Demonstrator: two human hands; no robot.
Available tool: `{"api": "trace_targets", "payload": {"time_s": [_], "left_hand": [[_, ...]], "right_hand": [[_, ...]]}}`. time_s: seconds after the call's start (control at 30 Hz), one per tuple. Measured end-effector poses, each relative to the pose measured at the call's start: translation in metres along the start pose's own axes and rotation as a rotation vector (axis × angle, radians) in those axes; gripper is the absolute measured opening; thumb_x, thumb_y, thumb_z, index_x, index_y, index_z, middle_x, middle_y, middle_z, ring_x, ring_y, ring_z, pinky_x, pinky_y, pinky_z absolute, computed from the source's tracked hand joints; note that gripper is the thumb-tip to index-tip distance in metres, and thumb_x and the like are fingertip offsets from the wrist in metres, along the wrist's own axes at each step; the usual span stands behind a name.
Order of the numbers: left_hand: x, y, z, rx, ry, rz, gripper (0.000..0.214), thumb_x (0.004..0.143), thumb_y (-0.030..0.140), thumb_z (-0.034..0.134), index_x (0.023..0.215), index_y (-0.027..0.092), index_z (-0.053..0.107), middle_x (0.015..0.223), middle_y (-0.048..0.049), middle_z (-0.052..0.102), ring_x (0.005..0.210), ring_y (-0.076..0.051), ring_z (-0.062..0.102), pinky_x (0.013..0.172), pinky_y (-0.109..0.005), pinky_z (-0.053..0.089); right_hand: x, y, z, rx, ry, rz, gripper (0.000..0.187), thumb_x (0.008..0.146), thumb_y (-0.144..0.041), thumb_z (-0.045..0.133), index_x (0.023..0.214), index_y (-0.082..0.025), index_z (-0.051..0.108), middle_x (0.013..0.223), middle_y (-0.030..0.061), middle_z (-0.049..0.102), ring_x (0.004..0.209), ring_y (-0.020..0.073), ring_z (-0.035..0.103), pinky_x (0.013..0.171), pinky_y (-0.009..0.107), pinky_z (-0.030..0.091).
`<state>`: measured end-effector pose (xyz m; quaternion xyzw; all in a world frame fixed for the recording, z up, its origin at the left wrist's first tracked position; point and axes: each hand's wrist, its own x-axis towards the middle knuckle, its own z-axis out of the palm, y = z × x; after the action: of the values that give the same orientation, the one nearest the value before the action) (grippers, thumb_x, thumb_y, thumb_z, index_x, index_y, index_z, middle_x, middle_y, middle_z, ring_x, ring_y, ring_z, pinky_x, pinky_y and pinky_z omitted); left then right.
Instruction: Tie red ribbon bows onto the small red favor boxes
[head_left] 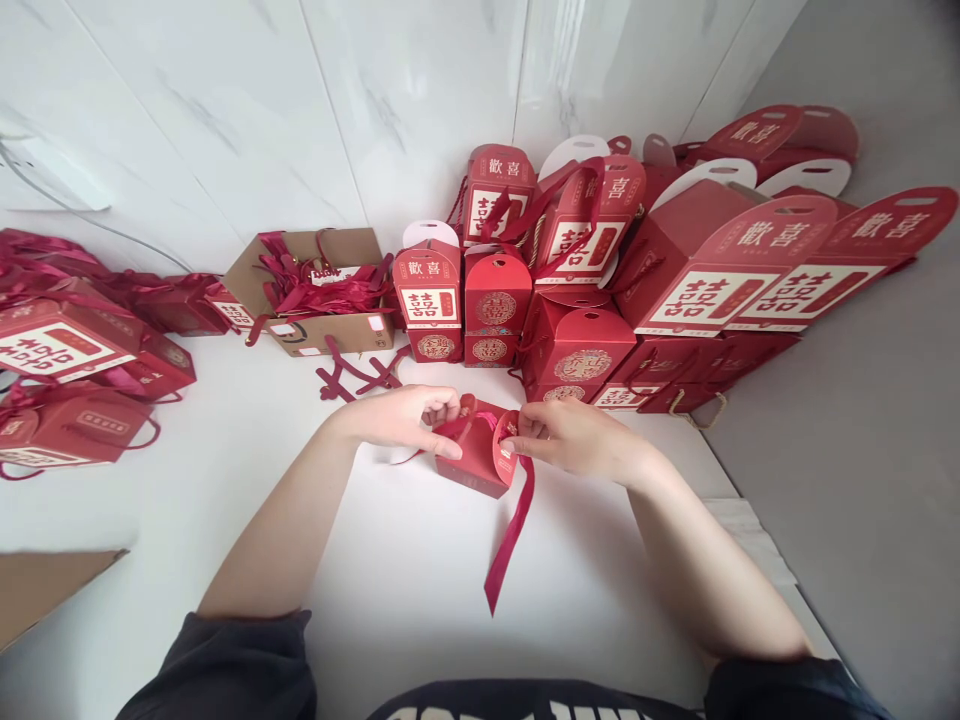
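A small red gift box sits on the white tabletop in front of me, its two rounded end flaps raised. On the box's left side, my left hand is closed, thumb and fingers pinching at the left flap and the ribbon by it. My right hand pinches the right flap from the other side, thumb towards the box. A dark red ribbon passes across the top and hangs down on the right, its loose end lying on the table. Fingers partly cover both flaps.
Stacks of red gift boxes with handles line the wall at back and right. An opened cardboard box holds many red ribbons, with ribbon strips lying before it. More red boxes pile up at left. A cardboard edge shows lower left.
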<state>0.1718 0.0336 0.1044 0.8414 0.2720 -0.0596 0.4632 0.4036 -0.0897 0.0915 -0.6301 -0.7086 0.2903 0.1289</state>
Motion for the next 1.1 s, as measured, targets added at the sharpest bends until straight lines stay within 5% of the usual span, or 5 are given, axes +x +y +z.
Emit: {"api": "trace_targets", "payload": {"time_s": [0.13, 0.5, 0.7, 0.87, 1.1], "left_hand": [[0.003, 0.002, 0.005, 0.005, -0.118, -0.048, 0.032, 0.072, 0.048, 0.069, 0.080, 0.019, 0.059, 0.072, 0.0012, 0.059, 0.065, -0.012, 0.051, 0.060, -0.024, 0.038], [-0.013, 0.010, -0.007, -0.139, -0.047, -0.051, 0.025, 0.075, 0.029, 0.062, 0.063, 0.018, 0.042, 0.061, 0.0033, 0.048, 0.055, -0.010, 0.047, 0.052, -0.022, 0.034], [-0.020, -0.004, -0.020, -0.202, -0.041, -0.204, 0.029, 0.081, 0.046, 0.062, 0.084, 0.018, 0.065, 0.039, 0.0054, 0.042, 0.035, -0.009, 0.036, 0.038, -0.021, 0.031], [-0.027, -0.013, -0.034, -0.071, -0.035, -0.169, 0.028, 0.079, 0.044, 0.065, 0.076, 0.018, 0.072, 0.062, -0.0042, 0.066, 0.056, -0.012, 0.058, 0.050, -0.019, 0.045], [-0.043, -0.020, -0.049, -0.063, -0.011, -0.153, 0.026, 0.083, 0.041, 0.062, 0.073, 0.018, 0.071, 0.073, -0.0052, 0.070, 0.066, -0.014, 0.062, 0.057, -0.021, 0.048]], "right_hand": [[0.007, -0.002, 0.007, -0.035, -0.028, 0.054, 0.032, 0.081, -0.051, 0.060, 0.072, -0.022, 0.052, 0.067, -0.0003, 0.062, 0.061, 0.0149, 0.054, 0.052, 0.025, 0.030], [0.012, 0.011, -0.001, 0.372, -0.202, -0.085, 0.020, 0.082, -0.037, 0.063, 0.093, -0.022, 0.055, 0.068, -0.0049, 0.057, 0.059, 0.0103, 0.048, 0.053, 0.022, 0.035], [0.011, 0.018, -0.008, 0.420, -0.256, -0.084, 0.022, 0.085, -0.038, 0.060, 0.098, -0.021, 0.058, 0.072, -0.0020, 0.061, 0.063, 0.0118, 0.052, 0.055, 0.023, 0.038], [0.007, 0.021, -0.020, 0.359, -0.311, -0.076, 0.029, 0.092, -0.040, 0.049, 0.089, -0.017, 0.065, 0.075, 0.0031, 0.067, 0.065, 0.0138, 0.056, 0.060, 0.025, 0.041], [-0.004, 0.021, -0.034, 0.385, -0.367, -0.146, 0.027, 0.093, -0.031, 0.046, 0.084, -0.017, 0.067, 0.085, 0.0046, 0.071, 0.079, 0.0166, 0.062, 0.073, 0.028, 0.045]]}}
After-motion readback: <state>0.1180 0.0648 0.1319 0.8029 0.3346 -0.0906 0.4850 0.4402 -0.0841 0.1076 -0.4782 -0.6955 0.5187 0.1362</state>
